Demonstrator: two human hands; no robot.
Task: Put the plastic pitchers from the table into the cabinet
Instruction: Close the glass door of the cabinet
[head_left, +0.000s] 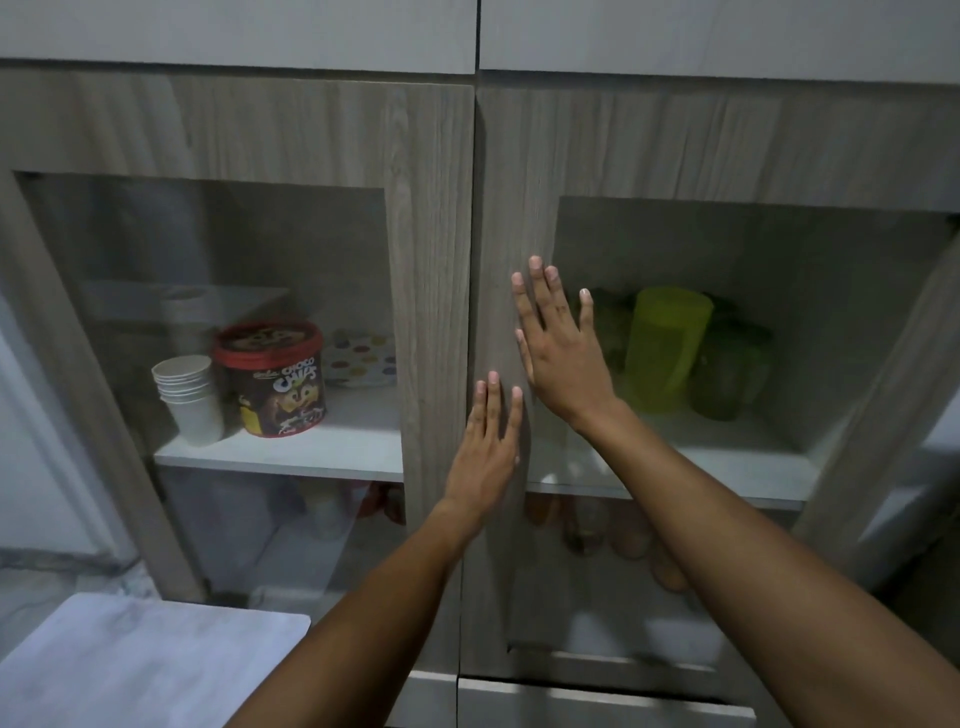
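Both glass-fronted doors of the wooden cabinet (436, 218) look closed. Behind the right door's glass a yellow-green plastic pitcher (662, 348) stands on the upper shelf, with darker green plastic pitchers (727, 374) beside and behind it. My left hand (485, 447) lies flat, fingers apart, on the right door's wooden frame beside the seam between the doors. My right hand (561, 353) rests flat on the same frame a little higher, its fingers reaching over the edge of the glass. Neither hand holds anything.
Behind the left glass stand a stack of paper cups (189, 397), a red-lidded Choco Chips tub (272, 379) and a dotted box (363, 358). Blurred jars sit on the lower shelves. A white table corner (145, 660) is at the lower left.
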